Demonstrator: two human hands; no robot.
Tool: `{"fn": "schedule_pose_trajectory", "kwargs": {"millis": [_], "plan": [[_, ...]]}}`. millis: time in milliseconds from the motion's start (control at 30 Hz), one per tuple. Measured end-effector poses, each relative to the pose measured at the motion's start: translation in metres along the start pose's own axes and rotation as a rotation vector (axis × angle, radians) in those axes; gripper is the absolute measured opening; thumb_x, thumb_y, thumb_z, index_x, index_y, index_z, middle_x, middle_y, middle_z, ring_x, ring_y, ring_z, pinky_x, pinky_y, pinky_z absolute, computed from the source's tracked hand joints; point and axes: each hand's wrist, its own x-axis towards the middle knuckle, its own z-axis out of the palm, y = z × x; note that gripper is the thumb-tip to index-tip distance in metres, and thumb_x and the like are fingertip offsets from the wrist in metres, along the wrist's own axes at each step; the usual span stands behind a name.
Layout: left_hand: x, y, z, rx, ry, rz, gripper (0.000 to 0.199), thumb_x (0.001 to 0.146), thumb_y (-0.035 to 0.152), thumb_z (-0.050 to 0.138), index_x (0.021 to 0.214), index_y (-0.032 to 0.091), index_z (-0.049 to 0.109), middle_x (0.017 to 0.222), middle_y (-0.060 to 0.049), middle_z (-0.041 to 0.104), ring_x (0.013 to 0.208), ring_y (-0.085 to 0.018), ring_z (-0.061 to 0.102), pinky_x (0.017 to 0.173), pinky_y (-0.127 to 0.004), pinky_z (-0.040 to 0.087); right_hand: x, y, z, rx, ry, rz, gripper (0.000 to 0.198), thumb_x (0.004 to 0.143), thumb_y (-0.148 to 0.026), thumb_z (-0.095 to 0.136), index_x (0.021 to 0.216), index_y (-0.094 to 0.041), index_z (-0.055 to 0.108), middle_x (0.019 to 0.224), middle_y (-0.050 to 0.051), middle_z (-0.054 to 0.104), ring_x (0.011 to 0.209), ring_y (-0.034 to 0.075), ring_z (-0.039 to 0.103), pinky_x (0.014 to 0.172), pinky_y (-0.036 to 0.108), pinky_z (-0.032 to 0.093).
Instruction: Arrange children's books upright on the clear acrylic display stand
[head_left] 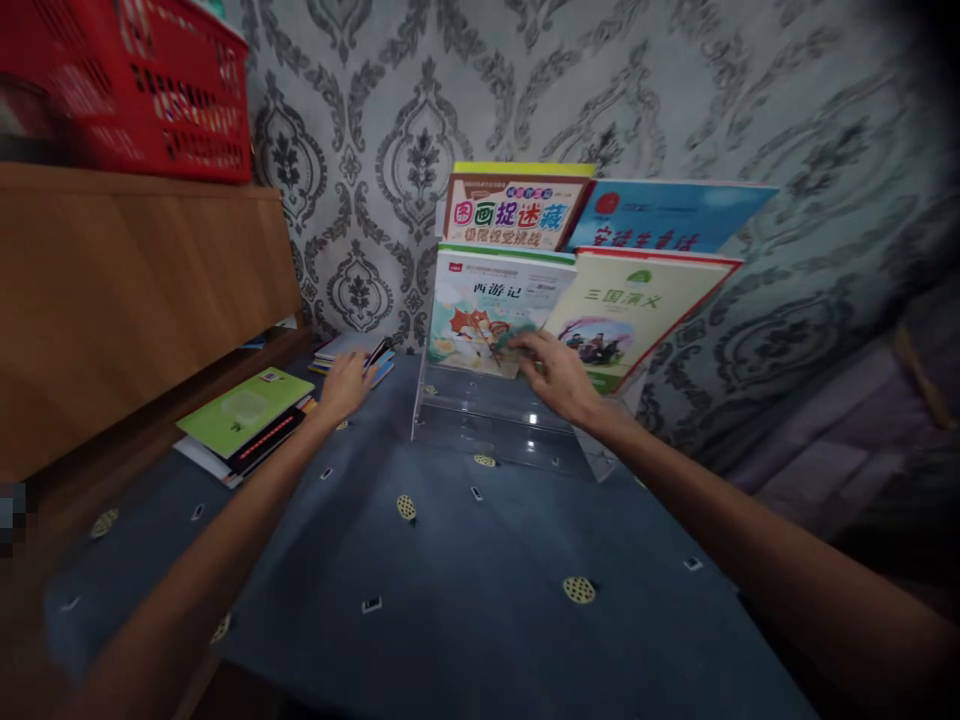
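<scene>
My left hand (pixel 349 385) lies over a small stack of books (pixel 337 345) near the wall. Its fingers are stretched towards the dark edge of one of them, and whether they grip it is hard to see. My right hand (pixel 559 375) is at the lower right of a white picture book (pixel 480 300) with a red figure on its cover. Loosely bent and apart, its fingers touch or nearly touch the cover. That book leans in a clear tiered book stand (pixel 502 430), beside a pale green, red-edged book (pixel 630 300).
On the stand's upper tier are a brown-and-yellow book (pixel 517 205) and a blue book (pixel 675 210). A green book (pixel 247 405) tops another pile at the left of the blue patterned cloth (pixel 450 580). A red basket (pixel 172 110) stands on a wooden cabinet (pixel 150 290).
</scene>
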Motion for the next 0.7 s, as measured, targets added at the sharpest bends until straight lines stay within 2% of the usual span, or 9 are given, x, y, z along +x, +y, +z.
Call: {"fn": "schedule_pose_trajectory", "kwargs": {"millis": [133, 233, 333, 400, 500, 600, 700], "plan": [[-0.037, -0.070, -0.003, 0.143, -0.024, -0.210, 0.051, 0.094, 0.037, 0.046, 0.127, 0.000, 0.059, 0.137, -0.035, 0.054, 0.133, -0.047, 0.045, 0.106, -0.065, 0.036, -0.008, -0.009, -0.001, 0.017, 0.024, 0.003, 0.028, 0.087, -0.015, 0.049, 0.106, -0.019, 0.069, 0.105, 0.011, 0.068, 0.097, 0.027, 0.065, 0.086, 0.041, 0.053], [-0.050, -0.114, -0.012, 0.311, -0.130, -0.361, 0.065, 0.094, 0.052, 0.045, 0.134, 0.001, 0.054, 0.145, -0.036, 0.048, 0.138, -0.051, 0.041, 0.106, -0.070, 0.033, -0.018, -0.023, 0.004, 0.076, 0.008, -0.008, 0.028, 0.089, -0.016, 0.048, 0.107, -0.021, 0.070, 0.109, 0.011, 0.069, 0.101, 0.027, 0.066, 0.089, 0.042, 0.054], [-0.058, -0.138, -0.020, 0.366, -0.254, -0.431, 0.068, 0.095, 0.059, 0.040, 0.131, 0.005, 0.057, 0.140, -0.033, 0.054, 0.132, -0.050, 0.049, 0.100, -0.067, 0.042, -0.032, -0.039, 0.016, 0.140, -0.034, -0.013, 0.029, 0.090, -0.014, 0.048, 0.108, -0.021, 0.070, 0.115, 0.012, 0.068, 0.108, 0.027, 0.065, 0.091, 0.042, 0.054], [-0.062, -0.141, -0.024, 0.411, -0.285, -0.373, 0.063, 0.097, 0.055, 0.035, 0.125, 0.005, 0.060, 0.133, -0.032, 0.060, 0.127, -0.047, 0.055, 0.096, -0.059, 0.048, -0.044, -0.050, 0.028, 0.191, -0.073, 0.003, 0.029, 0.091, -0.015, 0.047, 0.108, -0.021, 0.069, 0.118, 0.012, 0.067, 0.108, 0.026, 0.066, 0.089, 0.042, 0.055], [-0.067, -0.133, -0.027, 0.471, -0.305, -0.244, 0.058, 0.100, 0.046, 0.030, 0.117, 0.001, 0.062, 0.118, -0.033, 0.067, 0.114, -0.043, 0.064, 0.090, -0.050, 0.052, -0.064, -0.067, 0.047, 0.281, -0.131, 0.019, 0.028, 0.094, -0.016, 0.046, 0.108, -0.022, 0.069, 0.119, 0.013, 0.067, 0.109, 0.026, 0.066, 0.090, 0.043, 0.056], [-0.071, -0.121, -0.030, 0.494, -0.327, -0.170, 0.051, 0.100, 0.034, 0.028, 0.115, -0.002, 0.062, 0.107, -0.034, 0.069, 0.102, -0.042, 0.070, 0.083, -0.047, 0.052, -0.086, -0.085, 0.066, 0.358, -0.174, 0.041, 0.029, 0.093, -0.014, 0.047, 0.110, -0.023, 0.069, 0.118, 0.012, 0.067, 0.113, 0.026, 0.065, 0.094, 0.045, 0.055], [-0.072, -0.111, -0.032, 0.505, -0.339, -0.130, 0.044, 0.095, 0.019, 0.031, 0.116, -0.004, 0.061, 0.104, -0.035, 0.070, 0.099, -0.041, 0.071, 0.079, -0.045, 0.052, -0.107, -0.103, 0.081, 0.426, -0.214, 0.082, 0.029, 0.094, -0.013, 0.047, 0.109, -0.023, 0.069, 0.117, 0.012, 0.067, 0.111, 0.025, 0.065, 0.096, 0.046, 0.054]]}}
